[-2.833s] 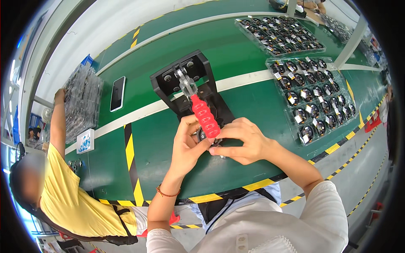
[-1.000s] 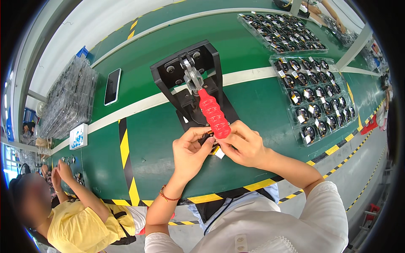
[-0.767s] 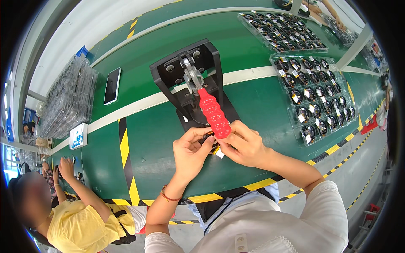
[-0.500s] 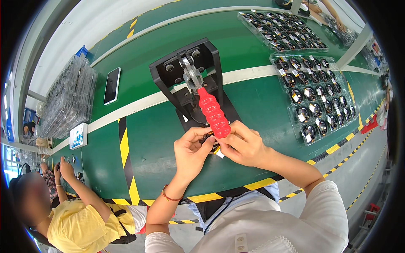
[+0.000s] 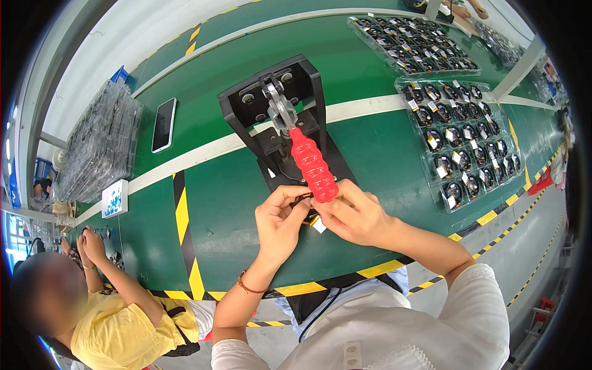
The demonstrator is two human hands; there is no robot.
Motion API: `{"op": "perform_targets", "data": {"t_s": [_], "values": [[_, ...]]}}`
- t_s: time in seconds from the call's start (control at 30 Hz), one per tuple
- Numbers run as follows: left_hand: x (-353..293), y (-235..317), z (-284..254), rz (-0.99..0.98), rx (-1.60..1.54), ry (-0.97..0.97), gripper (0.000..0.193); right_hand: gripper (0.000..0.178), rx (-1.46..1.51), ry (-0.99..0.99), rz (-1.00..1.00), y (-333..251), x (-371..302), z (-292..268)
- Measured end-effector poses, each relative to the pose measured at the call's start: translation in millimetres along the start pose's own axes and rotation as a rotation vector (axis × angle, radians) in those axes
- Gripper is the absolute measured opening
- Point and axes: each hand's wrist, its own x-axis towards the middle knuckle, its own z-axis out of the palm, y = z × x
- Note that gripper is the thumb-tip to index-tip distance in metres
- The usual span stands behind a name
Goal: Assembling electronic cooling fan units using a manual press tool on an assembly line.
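Bare fingers curled, a worker's left hand (image 5: 277, 223) and right hand (image 5: 356, 217) meet to pinch a small black part (image 5: 302, 199) with a white tab (image 5: 318, 226) above a green tabletop (image 5: 231, 213), just beneath the red handle (image 5: 313, 168) of a black clamp stand (image 5: 317, 92). The fingers hide much of the part. To the right, two clear trays hold rows of round black pieces (image 5: 472, 184); to the left lie a phone (image 5: 164, 125), a white box (image 5: 115, 200) and stacked plastic trays (image 5: 98, 148), near a co-worker in a yellow shirt (image 5: 117, 330).
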Motion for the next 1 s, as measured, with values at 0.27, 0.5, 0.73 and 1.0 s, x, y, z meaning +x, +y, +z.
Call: {"op": "perform_targets", "data": {"t_s": [0.27,0.5,0.73,1.0], "values": [[0.0,6.7,5.7,-0.084,-0.009,0.038,0.020,0.024,0.079,0.065,0.058,2.6,4.8,-1.0],[0.7,4.2,2.3,-0.070,-0.026,0.054,0.017,0.025,0.094,0.043,0.045,0.2,2.4,1.5],[1.3,2.4,0.4,-0.082,-0.036,0.035,0.016,0.027,0.064,0.029,0.032,-0.5,2.8,1.2],[2.5,4.1,1.8,-0.118,-0.014,0.043,0.019,0.024,0.247,0.027,0.207,-0.7,3.6,0.3]]}}
